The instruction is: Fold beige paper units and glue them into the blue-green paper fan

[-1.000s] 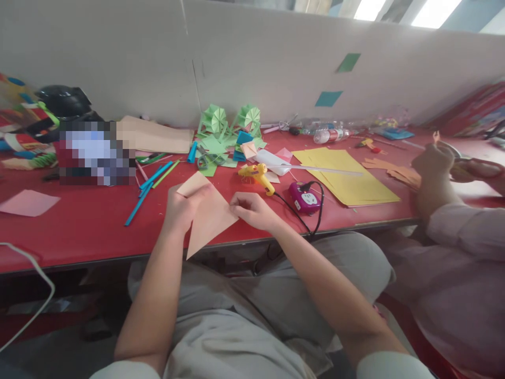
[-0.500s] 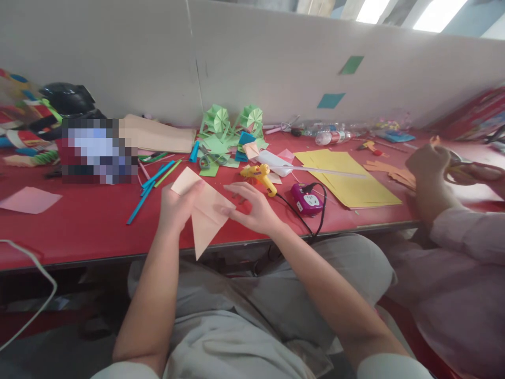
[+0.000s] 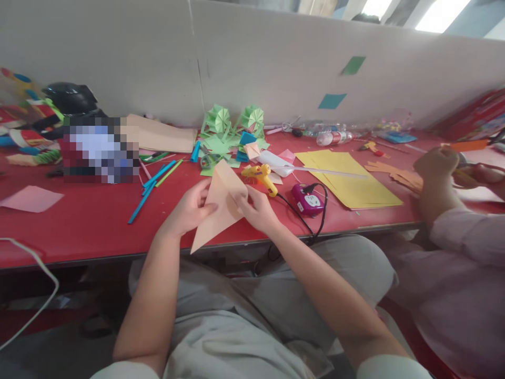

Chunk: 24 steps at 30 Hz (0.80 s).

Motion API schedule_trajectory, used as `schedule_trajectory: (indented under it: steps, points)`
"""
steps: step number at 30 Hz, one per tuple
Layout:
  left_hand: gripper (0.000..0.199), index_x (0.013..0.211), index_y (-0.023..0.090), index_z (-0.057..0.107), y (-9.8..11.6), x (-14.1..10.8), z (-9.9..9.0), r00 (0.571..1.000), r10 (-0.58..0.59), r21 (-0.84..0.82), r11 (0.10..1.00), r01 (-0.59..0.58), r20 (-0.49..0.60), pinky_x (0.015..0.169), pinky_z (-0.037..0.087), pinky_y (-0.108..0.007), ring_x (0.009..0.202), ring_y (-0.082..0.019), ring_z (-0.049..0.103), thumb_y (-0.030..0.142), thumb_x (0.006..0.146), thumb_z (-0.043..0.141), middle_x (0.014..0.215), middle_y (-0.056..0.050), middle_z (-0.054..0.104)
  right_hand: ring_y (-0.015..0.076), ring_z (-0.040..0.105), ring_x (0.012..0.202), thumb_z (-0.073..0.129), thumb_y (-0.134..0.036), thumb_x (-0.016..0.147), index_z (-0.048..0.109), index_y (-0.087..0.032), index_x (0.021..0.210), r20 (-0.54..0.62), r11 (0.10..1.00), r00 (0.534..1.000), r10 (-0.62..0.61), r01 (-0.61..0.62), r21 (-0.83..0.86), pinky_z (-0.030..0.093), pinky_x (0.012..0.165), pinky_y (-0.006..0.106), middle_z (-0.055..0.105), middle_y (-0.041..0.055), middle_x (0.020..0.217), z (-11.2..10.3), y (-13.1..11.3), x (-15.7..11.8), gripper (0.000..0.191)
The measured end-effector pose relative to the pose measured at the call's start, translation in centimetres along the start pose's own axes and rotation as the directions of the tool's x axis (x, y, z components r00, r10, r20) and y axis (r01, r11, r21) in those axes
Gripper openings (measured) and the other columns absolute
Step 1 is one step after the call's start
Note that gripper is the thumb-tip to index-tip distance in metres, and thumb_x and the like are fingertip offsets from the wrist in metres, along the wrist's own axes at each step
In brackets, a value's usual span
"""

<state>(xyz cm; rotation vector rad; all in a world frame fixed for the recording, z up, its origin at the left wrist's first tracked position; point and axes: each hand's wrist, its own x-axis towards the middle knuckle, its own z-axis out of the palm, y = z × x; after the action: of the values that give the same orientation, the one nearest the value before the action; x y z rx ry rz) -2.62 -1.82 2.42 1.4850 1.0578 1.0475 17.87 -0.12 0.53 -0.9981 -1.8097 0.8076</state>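
Observation:
A folded peach-coloured paper (image 3: pixel 221 202) is held up over the front edge of the red table (image 3: pixel 98 231), with one point hanging down to the lower left. My left hand (image 3: pixel 194 207) grips its left side, thumb on the front face. On the right side, my right hand (image 3: pixel 255 209) pinches the paper between thumb and fingers. Just beyond my right hand lies a yellow glue gun (image 3: pixel 260 176). Green folded paper models (image 3: pixel 218 123) stand behind the paper.
A purple power socket (image 3: pixel 308 201) with a black cable sits right of my right hand. Yellow sheets (image 3: pixel 349 181), blue strips (image 3: pixel 147 193) and a pink sheet (image 3: pixel 31 199) lie on the table. At the right, a person's hands (image 3: pixel 440 160) hold scissors and orange paper.
The peach paper has turned and moved right. My right hand, open before, has closed on its right side, and my left hand has shifted right along with it.

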Motion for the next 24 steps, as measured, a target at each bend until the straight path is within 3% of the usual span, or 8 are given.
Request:
schedule_trajectory:
  steps: [2,6,10,14,16,18,21,24]
  points:
    - [0.079,0.152,0.016,0.037,-0.3,-0.2,-0.6,0.999,-0.030,0.062,0.998,0.031,-0.021,0.090,0.058,-0.041,0.112,-0.030,0.069,0.028,0.079,0.068,0.128,-0.018,0.068,0.0140,0.054,0.065,0.055,-0.035,0.089,0.056,-0.018,0.079,-0.028,0.986,0.994,0.108,-0.104,0.130,0.040,0.058,0.026,0.059,0.0005,0.072,-0.1,0.2,0.3,0.020]
    - [0.076,0.155,0.016,0.034,-0.7,-0.7,-1.4,0.993,-0.055,0.364,0.927,0.089,-0.104,0.098,0.054,-0.045,0.119,-0.030,0.065,0.028,0.084,0.059,0.143,-0.020,0.057,0.0116,0.052,0.057,0.063,-0.033,0.081,0.059,-0.017,0.095,0.094,0.911,0.950,0.299,-0.313,0.269,0.038,0.052,0.023,0.062,-0.0008,0.071,-0.5,0.6,0.8,0.021]
    - [0.059,0.145,0.020,0.051,-1.0,-0.6,-1.1,0.997,0.039,0.730,0.683,0.019,-0.063,0.114,0.042,-0.048,0.136,-0.030,0.052,0.023,0.086,0.052,0.153,-0.013,0.048,0.0091,0.046,0.050,0.066,-0.022,0.074,0.056,-0.019,0.102,0.149,0.889,0.910,0.386,-0.410,0.202,0.034,0.048,0.021,0.056,-0.0062,0.063,-0.6,0.9,0.9,0.029]
    - [0.057,0.143,0.019,0.056,-1.8,-0.1,-0.2,0.999,0.017,0.876,0.481,-0.036,0.031,0.123,0.028,-0.053,0.151,-0.033,0.031,0.019,0.086,0.046,0.160,-0.010,0.041,0.0135,0.058,0.059,0.067,-0.015,0.069,0.055,-0.018,0.106,0.201,0.877,0.876,0.438,-0.466,0.121,0.043,0.051,0.023,0.062,-0.0026,0.072,-0.7,1.2,1.2,0.039]
    - [0.059,0.146,0.020,0.052,-2.1,0.1,0.1,0.998,-0.018,0.893,0.448,-0.049,0.064,0.123,0.025,-0.057,0.153,-0.034,0.025,0.019,0.089,0.042,0.162,-0.009,0.037,0.0149,0.059,0.060,0.067,-0.018,0.072,0.054,-0.018,0.109,0.207,0.881,0.870,0.448,-0.469,0.064,0.044,0.052,0.024,0.063,-0.0017,0.071,-0.8,1.5,1.6,0.038]
    - [0.059,0.148,0.021,0.051,-2.3,0.2,0.2,0.996,-0.038,0.897,0.438,-0.057,0.082,0.122,0.024,-0.058,0.153,-0.034,0.025,0.019,0.089,0.040,0.163,-0.009,0.037,0.0147,0.057,0.059,0.067,-0.025,0.077,0.057,-0.017,0.104,0.167,0.910,0.895,0.414,-0.413,-0.039,0.041,0.052,0.024,0.061,-0.0021,0.066,-0.8,1.7,2.2,0.030]
    - [0.059,0.145,0.021,0.055,-2.2,0.3,0.1,0.996,-0.033,0.892,0.448,-0.055,0.078,0.121,0.026,-0.059,0.152,-0.035,0.027,0.018,0.087,0.042,0.161,-0.009,0.039,0.0136,0.052,0.060,0.063,-0.032,0.083,0.059,-0.018,0.080,0.075,0.935,0.953,0.293,-0.269,-0.231,0.037,0.055,0.025,0.057,-0.0013,0.061,-0.5,2.0,3.0,0.015]
    - [0.051,0.138,0.020,0.060,-2.3,0.4,0.0,0.998,-0.007,0.875,0.481,-0.054,0.065,0.120,0.029,-0.058,0.151,-0.034,0.030,0.021,0.091,0.041,0.158,-0.010,0.044,0.0144,0.049,0.060,0.058,-0.027,0.085,0.053,-0.019,0.064,0.036,0.903,0.966,0.255,-0.224,-0.366,0.034,0.057,0.027,0.055,0.0005,0.059,-0.3,1.8,3.3,0.022]
